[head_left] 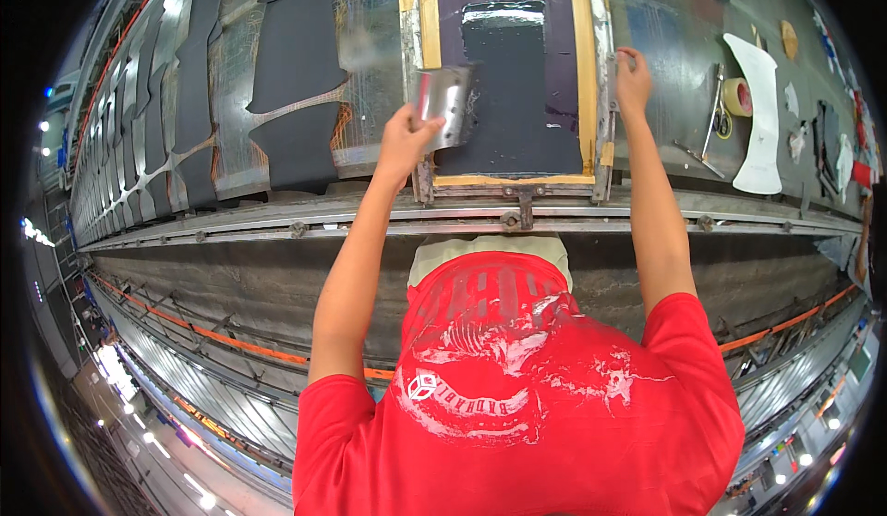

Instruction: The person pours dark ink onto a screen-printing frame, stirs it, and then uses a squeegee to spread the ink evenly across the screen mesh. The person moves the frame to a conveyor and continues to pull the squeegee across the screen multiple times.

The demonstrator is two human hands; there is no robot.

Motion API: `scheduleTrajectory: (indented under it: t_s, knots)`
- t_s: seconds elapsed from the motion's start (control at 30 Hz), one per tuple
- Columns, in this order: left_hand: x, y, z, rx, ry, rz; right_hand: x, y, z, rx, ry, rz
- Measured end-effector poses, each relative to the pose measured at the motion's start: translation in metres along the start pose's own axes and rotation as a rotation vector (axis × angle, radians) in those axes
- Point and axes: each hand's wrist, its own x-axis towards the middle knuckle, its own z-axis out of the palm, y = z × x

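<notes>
The head-worn fisheye looks steeply down from close above the red shirt [554, 424] at six o'clock. The framed screen [517, 91] lies farther off, toward twelve.

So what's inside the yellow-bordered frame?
A dark panel with a whitish streak near its far end; the metal scraper hides part of the left side, and anything beneath the panel is covered.
</notes>
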Motion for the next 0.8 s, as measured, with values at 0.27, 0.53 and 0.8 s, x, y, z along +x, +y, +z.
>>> scheduleTrajectory:
  t_s: [0.27, 0.53, 0.8]
  knots:
    - [0.062, 0.005, 0.076, 0.56, -0.636, 0.19, 0.0, -0.002, 0.015, -0.077, -0.077, 0.097]
    - [0.131, 0.012, 0.083, 0.668, -0.992, -0.105, -0.001, 0.0, 0.012, 0.006, -0.067, 0.046]
    - [0.247, 0.092, 0.072, 0.927, -0.246, 0.379, -0.007, -0.005, 0.007, 0.033, -0.092, 0.095]
